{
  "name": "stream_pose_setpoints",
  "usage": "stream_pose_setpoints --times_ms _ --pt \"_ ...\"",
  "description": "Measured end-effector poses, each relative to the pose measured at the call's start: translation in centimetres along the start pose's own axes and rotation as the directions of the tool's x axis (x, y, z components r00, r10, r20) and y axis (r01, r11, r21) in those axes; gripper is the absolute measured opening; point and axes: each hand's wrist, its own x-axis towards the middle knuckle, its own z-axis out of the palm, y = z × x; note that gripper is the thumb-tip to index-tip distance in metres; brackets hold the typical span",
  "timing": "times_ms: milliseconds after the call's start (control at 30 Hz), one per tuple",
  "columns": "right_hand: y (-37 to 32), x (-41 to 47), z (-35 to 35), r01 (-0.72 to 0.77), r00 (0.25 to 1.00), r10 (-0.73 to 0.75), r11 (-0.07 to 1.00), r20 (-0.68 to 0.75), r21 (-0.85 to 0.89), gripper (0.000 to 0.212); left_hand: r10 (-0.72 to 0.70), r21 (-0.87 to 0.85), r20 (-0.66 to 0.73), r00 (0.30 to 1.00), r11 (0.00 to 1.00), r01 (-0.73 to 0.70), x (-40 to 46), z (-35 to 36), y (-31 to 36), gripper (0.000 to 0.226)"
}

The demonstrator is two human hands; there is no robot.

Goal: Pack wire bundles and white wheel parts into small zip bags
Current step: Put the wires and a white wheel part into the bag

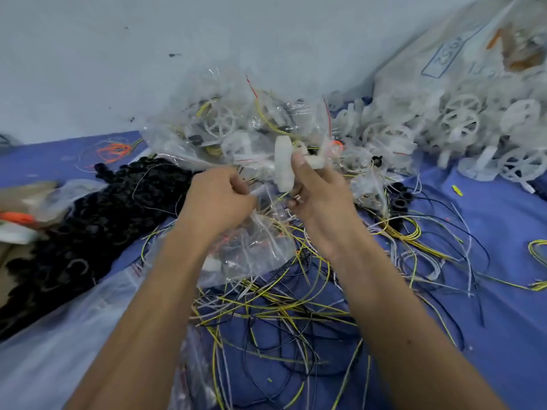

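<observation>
A heap of black rings (74, 220) lies at my left. My left hand (219, 199) pinches the mouth of a small zip bag (251, 255) above the loose wires (281, 309). My right hand (319, 196) grips a white wheel part (283, 164) just above that bag, with the wheel pile (444, 131) off right.

The wheel part (283, 164) my right hand (318, 199) holds is white plastic, matt and slightly translucent. The zip bag (251, 247) pinched in my left hand (219, 199) is thin clear plastic film, glossy and crinkled, catching the light. The wires (275, 309) below have smooth plastic sheathing in yellow, black and white. Everything lies on a blue cloth (503, 335), matt and soft-looking. To my left, the pile of black rings (88, 226) looks dull, like rubber or matt plastic. The heap of white wheels (444, 128) at right is the same milky plastic.
</observation>
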Motion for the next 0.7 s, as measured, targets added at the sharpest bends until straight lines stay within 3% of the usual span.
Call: stream_pose_setpoints --times_ms 100,233,367,467,533,600,700 --pt "2.4 -0.9 -0.3 -0.126 0.985 0.124 0.992 0.120 0.009 0.040 -0.060 -0.200 0.012 0.998 0.978 0.061 0.1 -0.6 -0.6 0.009" --pt "3.4 -1.3 -1.5 -0.123 0.960 0.152 0.983 0.236 -0.133 0.015 -0.083 -0.332 -0.003 0.997 0.940 0.077 0.1 -0.8 -0.4 0.007" --pt "3.1 -1.5 -1.4 0.062 0.944 0.079 0.910 0.320 -0.409 0.004 0.004 -0.205 -0.160 0.987 0.978 -0.037 0.2 -0.8 0.1 0.003" --pt "3.6 -1.7 -1.1 0.212 0.929 0.011 0.806 0.371 -0.553 0.027 0.094 -0.134 -0.134 0.987 0.985 -0.112 -0.3 -0.8 0.7 0.004" --pt "4.1 -1.7 -0.9 0.273 0.929 -0.023 0.718 0.370 -0.641 0.029 0.139 -0.127 -0.079 0.987 0.981 -0.148 -0.7 -0.5 1.4 0.006" --pt "4.4 -1.7 -0.7 0.276 0.916 -0.009 0.739 0.400 -0.615 0.019 0.181 -0.097 -0.041 0.983 0.978 -0.184 -1.0 0.2 2.2 0.008" --pt "4.9 -2.0 -0.5 0.193 0.903 0.051 0.838 0.426 -0.511 0.021 0.221 -0.043 -0.045 0.974 0.974 -0.223 -1.5 1.2 3.1 0.012"
